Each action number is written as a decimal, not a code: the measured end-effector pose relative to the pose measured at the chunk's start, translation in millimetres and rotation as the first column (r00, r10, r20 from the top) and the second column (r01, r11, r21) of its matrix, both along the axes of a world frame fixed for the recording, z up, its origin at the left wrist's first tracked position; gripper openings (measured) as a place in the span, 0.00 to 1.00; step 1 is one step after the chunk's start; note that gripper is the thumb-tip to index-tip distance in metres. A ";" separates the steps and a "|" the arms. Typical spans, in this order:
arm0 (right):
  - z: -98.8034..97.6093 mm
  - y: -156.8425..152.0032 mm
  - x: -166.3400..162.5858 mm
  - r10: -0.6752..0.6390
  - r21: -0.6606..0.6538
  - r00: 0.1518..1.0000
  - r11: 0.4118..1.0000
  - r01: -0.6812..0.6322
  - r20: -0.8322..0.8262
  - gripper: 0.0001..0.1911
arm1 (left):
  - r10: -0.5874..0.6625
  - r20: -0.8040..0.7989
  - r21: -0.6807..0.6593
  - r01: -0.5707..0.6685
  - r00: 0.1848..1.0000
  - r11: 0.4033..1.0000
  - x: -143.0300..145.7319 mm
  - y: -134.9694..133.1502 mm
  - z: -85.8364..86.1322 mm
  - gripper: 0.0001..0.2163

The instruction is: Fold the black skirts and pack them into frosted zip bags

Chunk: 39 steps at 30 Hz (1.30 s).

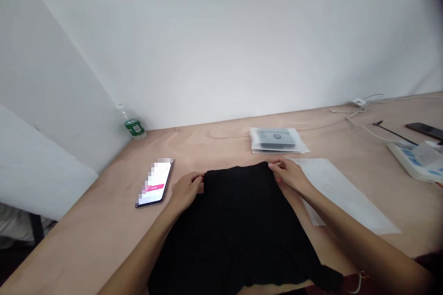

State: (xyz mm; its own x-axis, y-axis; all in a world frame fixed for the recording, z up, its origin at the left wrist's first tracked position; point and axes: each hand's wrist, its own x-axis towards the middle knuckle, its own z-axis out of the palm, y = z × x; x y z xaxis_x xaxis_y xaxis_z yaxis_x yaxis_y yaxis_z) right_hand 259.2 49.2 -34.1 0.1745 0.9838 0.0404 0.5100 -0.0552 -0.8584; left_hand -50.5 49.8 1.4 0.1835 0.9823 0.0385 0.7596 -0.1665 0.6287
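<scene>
A black cloth garment (238, 226) is spread in front of me, its far edge pulled fairly straight and its near part reaching the table's front edge. What kind of garment it is, I cannot make out. My left hand (188, 189) pinches its far left corner, fingers closed at the edge. At the far right corner, my right hand (285, 173) grips the cloth between thumb and fingers. Under and beside my right forearm lie white translucent plastic bags (346, 198). Beyond the cloth sits a packed plastic bag (277, 139) with something dark inside.
A lit phone (155, 183) lies left of my left hand. A bottle with a green label (133, 124) stands in the back left corner against the wall. On the right are a power strip (415, 161), a dark phone (425, 130) and white cables (358, 113).
</scene>
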 end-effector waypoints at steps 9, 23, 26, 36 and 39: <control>-3.9 4.5 3.6 -0.019 0.052 0.994 0.999 0.013 0.111 0.15 | 0.170 -0.083 -0.058 -0.175 0.982 0.983 10.1 4.4 5.1 0.14; 9.3 -19.9 4.4 -0.002 0.069 0.966 0.997 -0.017 0.259 0.14 | 0.162 -0.159 0.000 -0.164 0.974 0.986 -0.5 -1.7 14.7 0.13; 19.0 -50.0 11.0 0.137 -0.036 0.952 0.991 -0.132 0.272 0.14 | 0.064 -0.193 -0.057 -0.076 0.979 0.995 -21.1 -27.6 23.0 0.13; 32.3 -74.2 13.6 0.391 -0.235 0.912 0.904 -0.356 0.124 0.08 | -0.075 -0.254 -0.123 0.044 0.964 0.991 -38.8 -69.4 31.6 0.04; 52.3 -101.7 30.8 0.657 -0.234 0.753 0.736 -0.635 0.021 0.10 | -0.268 -0.136 -0.159 0.246 0.954 0.956 -63.7 -102.9 34.2 0.05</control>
State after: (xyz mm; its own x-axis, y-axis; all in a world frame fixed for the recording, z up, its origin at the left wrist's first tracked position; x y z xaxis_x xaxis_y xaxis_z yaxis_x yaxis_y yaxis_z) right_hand 290.0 -52.5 18.3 -0.5006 0.8451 -0.1877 0.5647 0.1544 -0.8107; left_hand -114.2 -53.1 35.5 0.4234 0.8944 -0.1439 0.7920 -0.2883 0.5381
